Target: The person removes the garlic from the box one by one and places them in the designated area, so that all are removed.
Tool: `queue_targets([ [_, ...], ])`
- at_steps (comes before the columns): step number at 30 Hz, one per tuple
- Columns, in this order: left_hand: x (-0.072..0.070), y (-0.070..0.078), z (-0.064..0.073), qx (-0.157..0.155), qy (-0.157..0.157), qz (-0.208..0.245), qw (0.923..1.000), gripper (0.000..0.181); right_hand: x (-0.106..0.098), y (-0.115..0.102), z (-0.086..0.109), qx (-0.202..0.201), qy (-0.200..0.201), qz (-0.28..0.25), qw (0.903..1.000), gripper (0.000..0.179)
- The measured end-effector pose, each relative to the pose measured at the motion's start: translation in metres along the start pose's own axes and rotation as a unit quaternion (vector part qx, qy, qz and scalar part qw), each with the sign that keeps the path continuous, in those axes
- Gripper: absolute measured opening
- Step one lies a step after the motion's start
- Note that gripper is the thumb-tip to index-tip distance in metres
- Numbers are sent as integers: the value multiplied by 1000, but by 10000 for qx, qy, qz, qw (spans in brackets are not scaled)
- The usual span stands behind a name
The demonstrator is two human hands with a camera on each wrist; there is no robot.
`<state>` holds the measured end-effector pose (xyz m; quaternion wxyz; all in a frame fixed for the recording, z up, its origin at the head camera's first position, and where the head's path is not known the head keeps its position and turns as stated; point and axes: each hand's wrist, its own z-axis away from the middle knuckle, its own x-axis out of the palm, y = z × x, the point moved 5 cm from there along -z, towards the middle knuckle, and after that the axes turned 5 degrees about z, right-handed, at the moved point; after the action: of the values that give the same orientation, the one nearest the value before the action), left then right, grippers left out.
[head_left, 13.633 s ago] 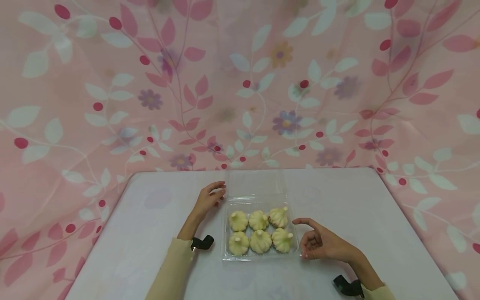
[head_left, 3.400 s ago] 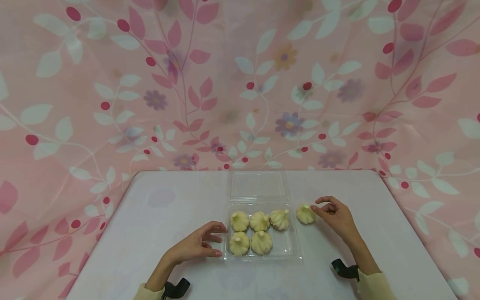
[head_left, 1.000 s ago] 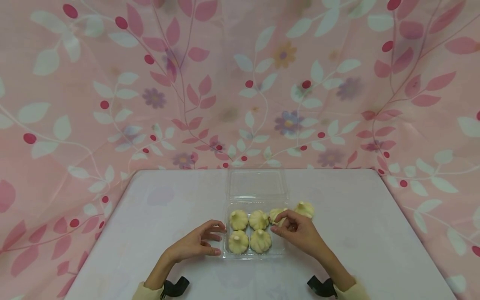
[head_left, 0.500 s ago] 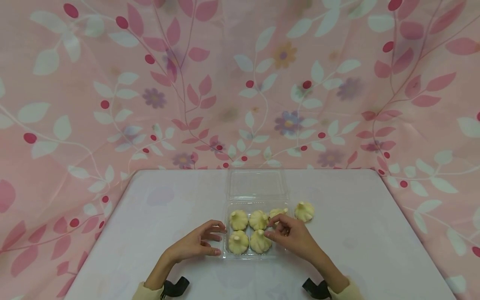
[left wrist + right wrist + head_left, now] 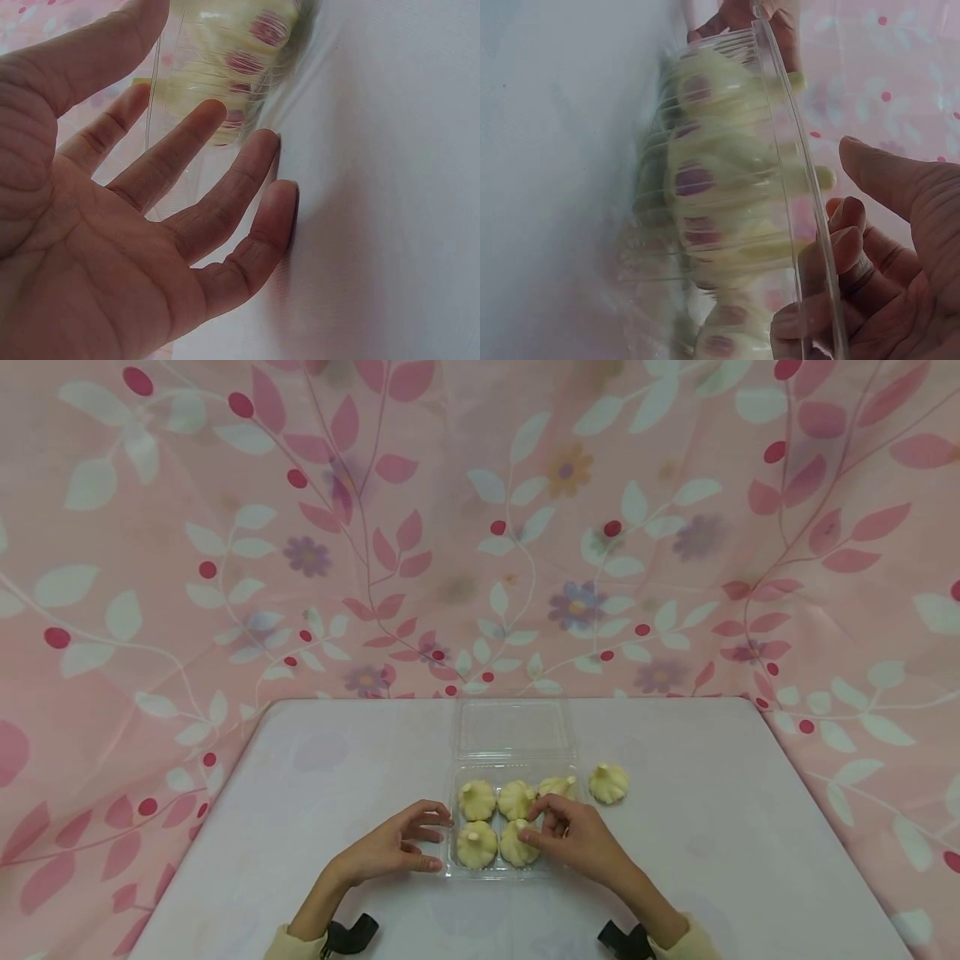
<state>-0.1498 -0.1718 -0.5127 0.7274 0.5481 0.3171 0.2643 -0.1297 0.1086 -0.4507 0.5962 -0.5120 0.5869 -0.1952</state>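
Observation:
A clear plastic clamshell box (image 5: 513, 877) on the table holds garlic bulbs, three in its back row and two in front. My right hand (image 5: 581, 837) reaches over the right side of the box, thumb and forefinger close to the front middle garlic bulb (image 5: 516, 850). In the right wrist view the stem (image 5: 826, 178) stands between thumb and fingers, with a gap to the thumb. My left hand (image 5: 393, 845) rests at the left wall of the box, fingers spread and loosely bent. Another garlic bulb (image 5: 608, 785) sits on the table right of the box.
The box's transparent lid (image 5: 514, 729) lies folded back towards the far edge of the white table (image 5: 337, 752). Behind it hangs a pink flowered cloth (image 5: 465, 543). A black wrist camera (image 5: 352, 935) is strapped to each wrist.
The front right garlic bulb has gone from the box to the table on the right. My right hand has since come left over the box to the front middle bulb. The left hand stays put.

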Motion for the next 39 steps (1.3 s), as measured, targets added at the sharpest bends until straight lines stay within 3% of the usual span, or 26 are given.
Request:
queue_targets([
  [9, 0, -1, 0, 6, 34, -35, 10000, 64, 13, 30, 0, 77, 59, 103, 9999, 23],
  [24, 0, 2, 0, -26, 56, -11, 10000, 66, 16, 31, -1, 144, 108, 312, 9994, 20],
  [39, 0, 0, 0, -37, 50, -19, 10000, 64, 14, 31, 0, -148, 234, 355, 9990, 15],
])
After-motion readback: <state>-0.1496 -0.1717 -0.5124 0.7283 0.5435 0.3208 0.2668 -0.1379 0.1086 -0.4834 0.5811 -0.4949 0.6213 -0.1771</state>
